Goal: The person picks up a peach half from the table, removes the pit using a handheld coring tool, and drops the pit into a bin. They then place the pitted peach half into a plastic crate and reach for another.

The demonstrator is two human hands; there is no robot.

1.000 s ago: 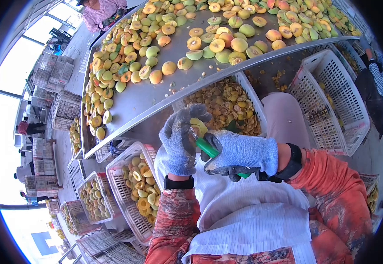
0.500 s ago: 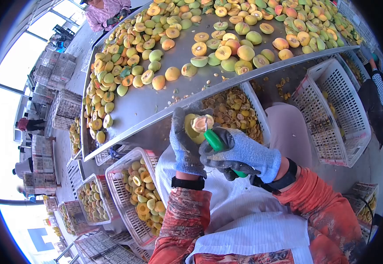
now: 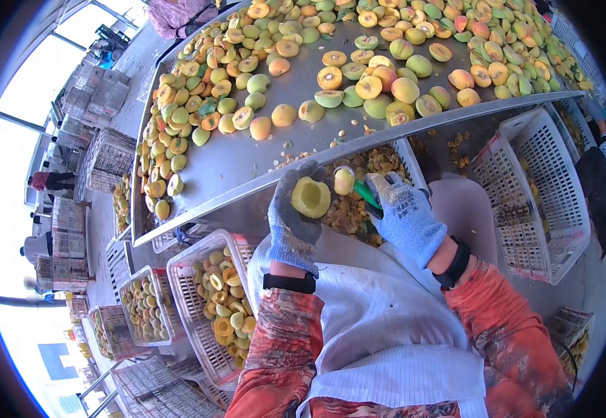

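Note:
My left hand (image 3: 287, 226), in a grey-blue glove, is closed around a yellow-green peach half (image 3: 310, 198) with a hollow in its cut face. My right hand (image 3: 407, 219), gloved alike, grips a pitting knife by its green handle (image 3: 367, 195). At the tool's tip, just right of the peach half and apart from it, is a pale cut-out piece with the pit (image 3: 344, 181). The blade is mostly hidden behind that piece. Both hands are in front of the metal table's edge, above a crate of scraps (image 3: 350, 214).
The metal table (image 3: 247, 164) bears many whole and halved peaches (image 3: 369, 87). Left of my lap stands a crate (image 3: 184, 268) of hollowed halves, with more crates beyond. A white crate (image 3: 553, 188) stands at right. Other people (image 3: 177, 14) are around the table and behind.
My right hand has moved right, away from the left, carrying the cut-out piece on the tool. The peach half now shows an open hollow. The view has shifted slightly.

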